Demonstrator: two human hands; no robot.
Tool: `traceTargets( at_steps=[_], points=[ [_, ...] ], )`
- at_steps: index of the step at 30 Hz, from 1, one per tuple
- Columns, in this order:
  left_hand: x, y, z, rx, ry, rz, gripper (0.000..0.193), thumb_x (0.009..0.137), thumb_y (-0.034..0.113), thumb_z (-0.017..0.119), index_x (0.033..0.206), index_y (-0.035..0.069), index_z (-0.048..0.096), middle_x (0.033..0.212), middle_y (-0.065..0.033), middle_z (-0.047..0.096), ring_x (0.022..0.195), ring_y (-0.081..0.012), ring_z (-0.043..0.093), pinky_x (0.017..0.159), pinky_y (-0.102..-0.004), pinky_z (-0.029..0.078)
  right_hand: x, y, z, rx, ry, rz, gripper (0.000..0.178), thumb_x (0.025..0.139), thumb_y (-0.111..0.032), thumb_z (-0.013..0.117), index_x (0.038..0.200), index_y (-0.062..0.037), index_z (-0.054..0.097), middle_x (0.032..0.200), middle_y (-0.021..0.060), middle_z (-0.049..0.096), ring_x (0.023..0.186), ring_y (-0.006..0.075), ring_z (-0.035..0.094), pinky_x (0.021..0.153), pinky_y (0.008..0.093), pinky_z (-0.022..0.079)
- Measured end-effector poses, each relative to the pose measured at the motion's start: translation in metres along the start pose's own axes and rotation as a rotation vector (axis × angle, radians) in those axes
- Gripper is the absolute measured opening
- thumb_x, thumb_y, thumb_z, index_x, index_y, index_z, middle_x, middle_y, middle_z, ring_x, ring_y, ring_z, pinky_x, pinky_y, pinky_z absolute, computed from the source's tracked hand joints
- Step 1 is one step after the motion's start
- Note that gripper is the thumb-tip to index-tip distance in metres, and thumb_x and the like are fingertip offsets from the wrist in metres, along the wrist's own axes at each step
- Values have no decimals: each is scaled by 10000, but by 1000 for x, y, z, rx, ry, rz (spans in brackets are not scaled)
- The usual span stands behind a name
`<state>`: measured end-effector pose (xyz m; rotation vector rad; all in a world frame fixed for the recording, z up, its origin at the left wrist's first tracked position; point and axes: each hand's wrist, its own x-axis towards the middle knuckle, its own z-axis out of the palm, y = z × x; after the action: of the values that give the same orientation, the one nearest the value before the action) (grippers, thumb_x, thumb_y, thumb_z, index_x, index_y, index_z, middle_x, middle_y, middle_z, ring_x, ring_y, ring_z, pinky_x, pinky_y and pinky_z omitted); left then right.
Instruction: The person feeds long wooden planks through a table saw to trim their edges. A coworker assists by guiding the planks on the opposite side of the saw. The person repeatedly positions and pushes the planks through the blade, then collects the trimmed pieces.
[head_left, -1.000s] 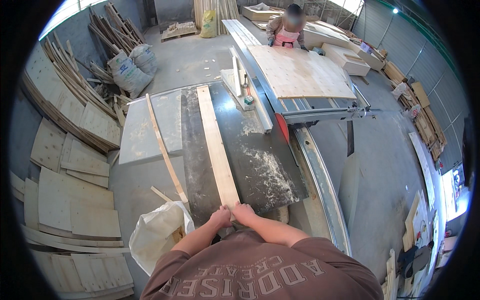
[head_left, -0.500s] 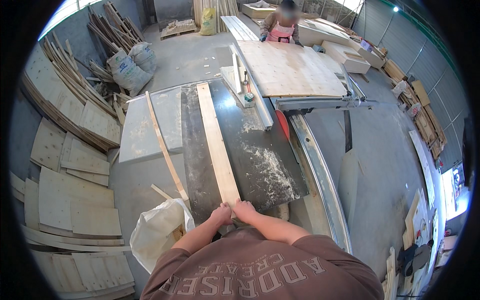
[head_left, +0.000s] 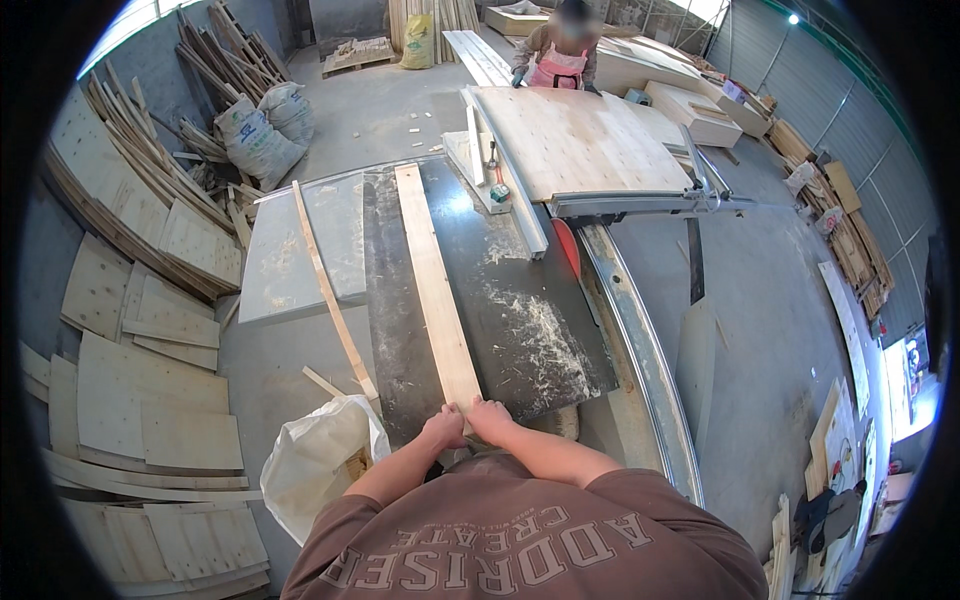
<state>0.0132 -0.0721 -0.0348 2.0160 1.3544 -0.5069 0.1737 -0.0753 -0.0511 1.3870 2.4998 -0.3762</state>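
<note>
A long, pale wooden board [head_left: 437, 290] lies lengthwise on the dark saw table [head_left: 520, 300], its far end near the table's far edge. My left hand [head_left: 446, 427] is closed on the left side of the board's near end. On the other side of that same end, my right hand [head_left: 489, 420] grips it, close beside the left. Part of the fingers is hidden under and behind the wood. Sawdust is scattered over the table to the right of the board.
A red saw guard [head_left: 565, 247] stands beside the metal fence [head_left: 510, 190]. Across the table a co-worker [head_left: 562, 60] has hands on a large plywood sheet [head_left: 580, 140]. A thin strip [head_left: 330, 290] and an open white sack [head_left: 318, 455] are at left. Plywood stacks [head_left: 150, 390] line the left wall.
The plywood sheet and the co-worker have shifted very slightly. My hands and the board stay almost in the same place.
</note>
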Motion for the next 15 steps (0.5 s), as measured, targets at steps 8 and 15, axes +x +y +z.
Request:
traceTargets(
  at_steps=[8,15],
  points=[
    [2,-2,2,-2,11,-15,849,736,277,795,1374,-163,448,1337,-331,526,1166,-426,642,943,-457,580,3,-1,6,9,11,12,219,891,-141,632,1024,13,714,1148,237,657,923,357,733,793,450,591],
    [7,-11,7,-3,35,19,826,745,305,783,1336,-180,467,1304,-336,542,1149,-433,648,932,-458,582,7,-2,3,9,-2,9,226,898,-137,615,1035,16,708,1141,232,660,923,357,733,793,450,590]
  ],
)
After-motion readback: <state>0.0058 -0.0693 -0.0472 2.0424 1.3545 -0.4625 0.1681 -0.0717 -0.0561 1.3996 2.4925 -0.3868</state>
